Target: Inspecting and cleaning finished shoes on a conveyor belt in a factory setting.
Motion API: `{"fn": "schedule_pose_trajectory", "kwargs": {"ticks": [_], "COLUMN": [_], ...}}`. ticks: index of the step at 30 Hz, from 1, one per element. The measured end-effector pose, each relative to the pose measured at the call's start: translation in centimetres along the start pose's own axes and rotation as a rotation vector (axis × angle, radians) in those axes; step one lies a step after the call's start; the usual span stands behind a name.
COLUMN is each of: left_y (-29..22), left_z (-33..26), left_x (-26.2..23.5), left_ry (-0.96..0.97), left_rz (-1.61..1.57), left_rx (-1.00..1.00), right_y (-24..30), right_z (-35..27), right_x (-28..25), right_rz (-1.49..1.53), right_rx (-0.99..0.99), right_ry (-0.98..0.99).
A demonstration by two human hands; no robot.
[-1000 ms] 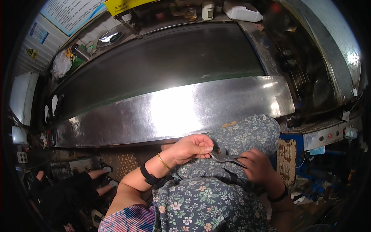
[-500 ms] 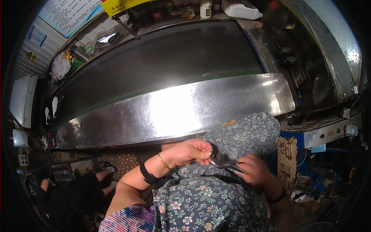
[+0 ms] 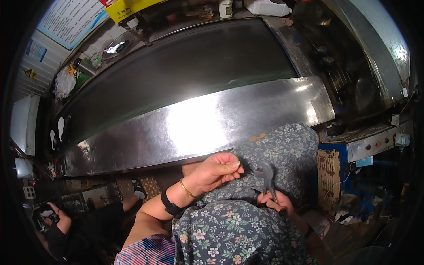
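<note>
My left hand (image 3: 219, 169) is raised over my floral apron, thumb and fingertips pinched together; whatever they pinch, if anything, is too small to make out. A gold bracelet and a black band circle that wrist. Just to its right, my right hand (image 3: 278, 203) grips a pair of grey metal pliers (image 3: 267, 177) by the handles, low against my lap. The pliers' head points up and away from me, slightly blurred and apart from my left fingertips. Floral cloth (image 3: 282, 152) covers my knee beyond the pliers.
Ahead runs a shiny metal ledge (image 3: 251, 106) along a wide dark belt-like surface (image 3: 190, 57). A control panel with knobs (image 3: 375, 144) stands at the right. At lower left, another person in black (image 3: 95, 227) holds something near the floor. A white jug (image 3: 268, 8) lies at the back.
My right hand has drawn lower, and the pliers have swung from sideways at my left fingertips to pointing upward, apart from them. The person at lower left has shifted and raised a hand.
</note>
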State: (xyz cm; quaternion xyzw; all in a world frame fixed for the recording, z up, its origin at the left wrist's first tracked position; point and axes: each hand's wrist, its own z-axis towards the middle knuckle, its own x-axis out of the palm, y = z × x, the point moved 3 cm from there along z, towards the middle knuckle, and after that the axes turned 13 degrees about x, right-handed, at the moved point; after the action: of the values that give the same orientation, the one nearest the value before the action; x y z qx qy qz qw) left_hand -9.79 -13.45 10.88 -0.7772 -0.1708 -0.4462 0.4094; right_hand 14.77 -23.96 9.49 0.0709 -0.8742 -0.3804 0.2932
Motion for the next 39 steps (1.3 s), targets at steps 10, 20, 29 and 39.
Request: {"fn": "schedule_pose_trajectory", "kwargs": {"ticks": [10,20,29,39], "left_y": [-0.2,0.6,-0.9,-3.6], "left_z": [0.3,0.7,0.0,-0.8], "left_x": [3.0,1.9,3.1,5.4], "left_ry": [-0.052,-0.117,-0.055,0.033], "left_rz": [0.249,0.384,0.895,1.468], "left_rx": [0.113,0.226,0.434,0.906], "right_y": [0.3,-0.7,1.1,10.7], "right_z": [0.3,0.7,0.1,-2.3], "right_x": [0.1,-0.1,0.3,2.2], "right_rz": [0.132,0.119,0.064,-1.195], "right_rx": [0.020,0.151,0.331,-0.459], "right_ry": [0.172,0.150,0.124,-0.414]}}
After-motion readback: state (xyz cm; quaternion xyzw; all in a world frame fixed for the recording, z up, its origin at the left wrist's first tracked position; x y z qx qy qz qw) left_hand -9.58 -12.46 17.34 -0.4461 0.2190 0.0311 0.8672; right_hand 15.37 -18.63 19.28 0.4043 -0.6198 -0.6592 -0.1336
